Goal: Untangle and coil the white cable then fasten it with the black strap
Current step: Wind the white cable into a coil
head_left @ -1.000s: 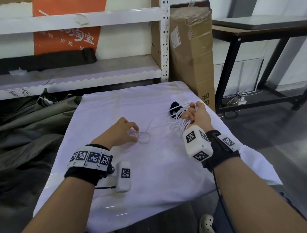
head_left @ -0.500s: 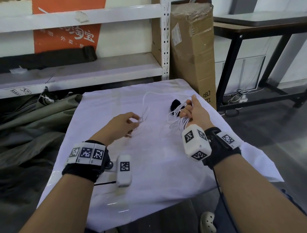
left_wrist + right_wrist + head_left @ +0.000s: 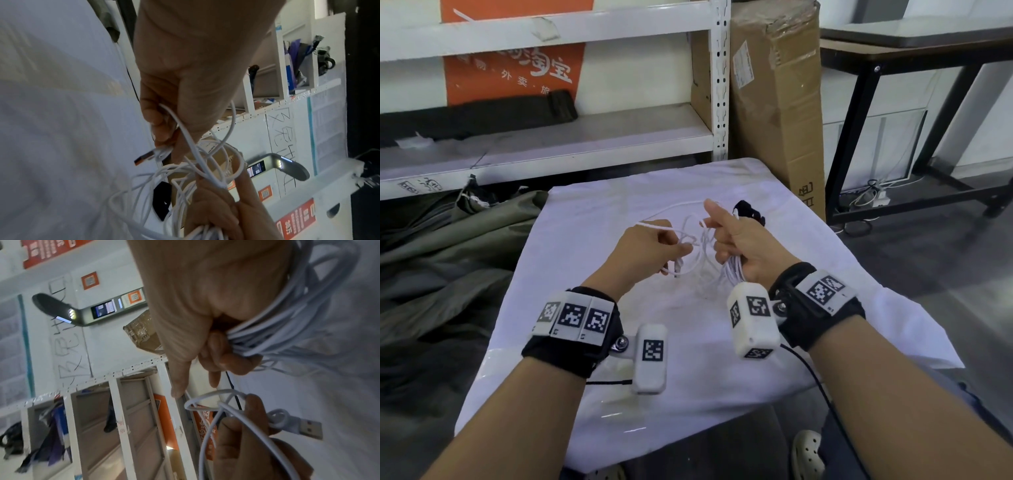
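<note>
The white cable (image 3: 698,255) hangs in loose loops between my two hands, raised above the white-covered table (image 3: 592,205). My right hand (image 3: 736,240) grips a bundle of several coiled loops (image 3: 273,335) in its curled lower fingers, with thumb and forefinger sticking out. My left hand (image 3: 654,250) pinches the free end of the cable (image 3: 185,134) close to its USB plug (image 3: 144,157), which also shows as the plug (image 3: 306,429) in the right wrist view. The black strap (image 3: 748,210) lies on the cloth just behind my right hand; the strap (image 3: 162,198) is seen through the loops.
A tall cardboard box (image 3: 774,102) stands at the table's far right corner. White metal shelving (image 3: 551,144) runs behind the table. A black-framed table (image 3: 893,68) stands to the right. Olive fabric (image 3: 448,257) is heaped on the floor at left.
My left hand has lifted off the cloth with the cable end and moved right, close to my right hand. The right hand has shifted slightly left and nearer, still gripping the coils.
</note>
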{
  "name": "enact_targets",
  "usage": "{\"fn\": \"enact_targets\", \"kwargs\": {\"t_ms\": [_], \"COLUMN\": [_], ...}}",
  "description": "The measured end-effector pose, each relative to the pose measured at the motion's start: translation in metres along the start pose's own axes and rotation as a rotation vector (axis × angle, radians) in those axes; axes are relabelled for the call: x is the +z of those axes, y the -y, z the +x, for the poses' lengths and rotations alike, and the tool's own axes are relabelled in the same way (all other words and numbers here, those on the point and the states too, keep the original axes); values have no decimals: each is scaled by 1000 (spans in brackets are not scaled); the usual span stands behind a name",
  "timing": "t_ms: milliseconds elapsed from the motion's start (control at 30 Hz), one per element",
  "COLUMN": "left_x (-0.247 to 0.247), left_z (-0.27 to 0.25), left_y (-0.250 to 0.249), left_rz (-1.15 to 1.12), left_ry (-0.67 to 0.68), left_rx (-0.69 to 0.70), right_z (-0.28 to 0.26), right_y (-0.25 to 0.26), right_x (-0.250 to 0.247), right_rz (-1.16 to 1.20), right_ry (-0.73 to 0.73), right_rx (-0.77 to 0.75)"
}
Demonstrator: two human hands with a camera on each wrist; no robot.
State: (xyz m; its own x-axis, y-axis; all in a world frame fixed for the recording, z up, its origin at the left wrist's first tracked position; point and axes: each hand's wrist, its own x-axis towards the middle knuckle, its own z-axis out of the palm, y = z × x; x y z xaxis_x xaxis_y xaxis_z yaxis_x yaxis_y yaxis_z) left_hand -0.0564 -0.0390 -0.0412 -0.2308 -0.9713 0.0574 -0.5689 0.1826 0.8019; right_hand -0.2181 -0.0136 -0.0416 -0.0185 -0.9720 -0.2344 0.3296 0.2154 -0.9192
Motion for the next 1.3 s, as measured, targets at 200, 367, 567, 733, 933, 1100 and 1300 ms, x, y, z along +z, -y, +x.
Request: {"fn": "enact_targets", "kwargs": {"t_ms": [200, 367, 567, 733, 933, 1100, 1300], "left_x": [4, 1, -2, -8, -14, -23, -31], "left_z": [-1, -3, -8, 0, 1, 6, 12], "left_y": [-3, -2, -5, -3, 0, 5, 17], "left_rz": [32, 50, -168, -289, -400, -517, -1177], "left_ry": [-25, 8, 134, -10, -150, -178, -340], "left_rx": [11, -26, 24, -58, -113, -148, -315], "right_z": [-3, -5, -1, 5, 7, 10, 11], "right_y": [1, 3, 9, 9, 11, 16, 14], "right_x": [0, -2, -6, -13, -17, -27, -29], "right_rz": [-143, -184, -136, -16, 109, 238, 302], "right_ry": [90, 164, -62, -199, -327, -423, -459], "right_rx": [-16, -22, -62, -84, -94, -109, -151]}}
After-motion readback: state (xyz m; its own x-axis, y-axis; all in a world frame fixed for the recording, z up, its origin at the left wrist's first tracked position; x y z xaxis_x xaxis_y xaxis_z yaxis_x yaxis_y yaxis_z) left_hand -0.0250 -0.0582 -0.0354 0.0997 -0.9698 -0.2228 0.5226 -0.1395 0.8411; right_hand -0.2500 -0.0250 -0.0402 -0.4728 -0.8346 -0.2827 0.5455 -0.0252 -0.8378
